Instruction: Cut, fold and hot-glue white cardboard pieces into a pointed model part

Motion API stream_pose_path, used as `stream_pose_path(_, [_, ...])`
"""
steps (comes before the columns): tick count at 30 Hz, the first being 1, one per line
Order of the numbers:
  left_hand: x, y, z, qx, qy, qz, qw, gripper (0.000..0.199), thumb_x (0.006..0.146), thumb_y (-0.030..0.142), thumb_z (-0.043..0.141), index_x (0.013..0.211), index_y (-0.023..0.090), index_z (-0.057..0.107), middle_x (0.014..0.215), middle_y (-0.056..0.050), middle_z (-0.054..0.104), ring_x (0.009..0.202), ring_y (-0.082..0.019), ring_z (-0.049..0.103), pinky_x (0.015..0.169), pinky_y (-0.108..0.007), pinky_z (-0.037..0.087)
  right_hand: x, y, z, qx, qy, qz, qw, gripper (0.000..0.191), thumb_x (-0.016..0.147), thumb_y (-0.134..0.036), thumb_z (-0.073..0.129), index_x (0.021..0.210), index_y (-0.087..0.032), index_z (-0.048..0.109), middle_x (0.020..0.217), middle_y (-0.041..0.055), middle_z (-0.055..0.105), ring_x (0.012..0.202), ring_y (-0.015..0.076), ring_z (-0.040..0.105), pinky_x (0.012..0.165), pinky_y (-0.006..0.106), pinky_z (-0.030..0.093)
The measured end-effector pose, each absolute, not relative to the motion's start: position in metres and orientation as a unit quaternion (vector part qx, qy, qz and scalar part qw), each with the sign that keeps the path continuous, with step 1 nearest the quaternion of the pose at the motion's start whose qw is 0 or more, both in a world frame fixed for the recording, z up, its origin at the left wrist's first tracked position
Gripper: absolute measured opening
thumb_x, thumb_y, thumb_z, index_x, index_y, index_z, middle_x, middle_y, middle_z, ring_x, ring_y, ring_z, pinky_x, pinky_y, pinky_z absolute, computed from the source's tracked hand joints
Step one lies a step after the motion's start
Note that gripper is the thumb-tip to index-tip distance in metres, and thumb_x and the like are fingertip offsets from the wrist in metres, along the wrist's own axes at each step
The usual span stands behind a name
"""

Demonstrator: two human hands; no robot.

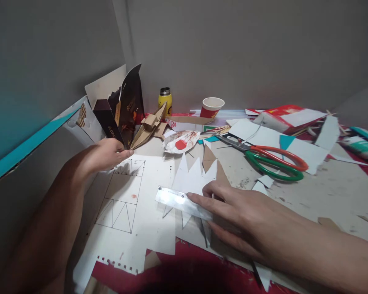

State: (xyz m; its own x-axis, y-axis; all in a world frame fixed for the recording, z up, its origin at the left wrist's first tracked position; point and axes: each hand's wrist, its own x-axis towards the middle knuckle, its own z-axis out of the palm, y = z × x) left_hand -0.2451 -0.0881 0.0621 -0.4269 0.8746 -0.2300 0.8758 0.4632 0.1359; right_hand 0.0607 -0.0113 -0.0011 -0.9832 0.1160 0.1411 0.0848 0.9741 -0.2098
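My left hand (pixel 108 154) lies low at the top of a white paper sheet (pixel 119 188) with ruled lines and triangles drawn on it. Its fingers point right, stretched out and partly overlapping, beside a dark open box (pixel 131 102). Near its fingertips is the lower tip of a folded brown cardboard piece (pixel 149 124). My right hand (pixel 233 208) grips a shiny ruler (pixel 174 201), index finger on top and the ruler's right end hidden by the hand. Beneath the ruler is a white paper cutout (pixel 193 175) with jagged points.
Large scissors (pixel 276 163) with green and orange handles lie right of centre. Behind stand a yellow bottle (pixel 164 100) and a paper cup (pixel 212 107). A painted paper piece (pixel 181 141) and white paper scraps (pixel 306 153) are scattered about. Grey panels (pixel 248 49) enclose the back.
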Motion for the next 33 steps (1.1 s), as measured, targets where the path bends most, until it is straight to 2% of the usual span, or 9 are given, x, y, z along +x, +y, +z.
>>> stream_pose_path(5, [-0.255, -0.101, 0.053, 0.479, 0.865, 0.000, 0.148, 0.041, 0.080, 0.056, 0.046, 0.065, 0.021, 0.061, 0.053, -0.005, 0.059, 0.052, -0.023, 0.058, 0.051, -0.030, 0.033, 0.039, -0.016, 0.002, -0.035, -0.992, 0.108, 0.052, 0.039, 0.087, -0.019, 0.046, 0.125, -0.016, 0.056, 0.095, 0.0103, 0.056, 0.065, 0.0175, 0.057, 0.055, 0.029, 0.043])
stream_pose_path(9, [-0.262, -0.110, 0.046, 0.476, 0.861, 0.016, 0.179, 0.038, 0.082, 0.052, 0.047, 0.060, 0.022, 0.057, 0.054, -0.005, 0.059, 0.050, -0.021, 0.056, 0.053, -0.030, 0.034, 0.009, -0.023, 0.004, -0.041, -0.993, 0.110, 0.022, 0.038, 0.086, -0.020, 0.049, 0.123, -0.016, 0.058, 0.093, 0.0095, 0.056, 0.065, 0.0174, 0.055, 0.054, 0.028, 0.038])
stream_pose_path(18, [-0.281, -0.112, 0.025, 0.454, 0.865, 0.037, 0.212, 0.042, 0.083, 0.054, 0.044, 0.060, 0.021, 0.054, 0.056, -0.007, 0.059, 0.050, -0.021, 0.056, 0.054, -0.033, 0.035, -0.050, -0.025, -0.006, -0.032, -0.991, 0.128, -0.004, 0.033, 0.086, -0.023, 0.049, 0.115, -0.013, 0.061, 0.090, 0.0094, 0.055, 0.063, 0.0144, 0.047, 0.055, 0.027, 0.029])
stream_pose_path(28, [-0.276, -0.112, 0.024, 0.456, 0.862, -0.002, 0.222, 0.038, 0.090, 0.044, 0.038, 0.068, 0.018, 0.055, 0.055, -0.004, 0.058, 0.054, -0.018, 0.054, 0.059, -0.031, 0.034, -0.070, -0.018, -0.021, -0.031, -0.986, 0.164, -0.022, 0.032, 0.086, -0.024, 0.049, 0.115, -0.014, 0.060, 0.092, 0.0092, 0.054, 0.070, 0.0149, 0.043, 0.060, 0.028, 0.029])
stream_pose_path(33, [-0.268, -0.110, 0.029, 0.467, 0.858, -0.018, 0.212, 0.037, 0.091, 0.039, 0.037, 0.062, 0.019, 0.049, 0.054, -0.004, 0.057, 0.052, -0.017, 0.051, 0.060, -0.031, 0.033, -0.075, -0.016, -0.023, -0.029, -0.985, 0.169, -0.024, 0.032, 0.086, -0.022, 0.050, 0.115, -0.014, 0.060, 0.092, 0.0093, 0.056, 0.072, 0.0155, 0.044, 0.061, 0.028, 0.030])
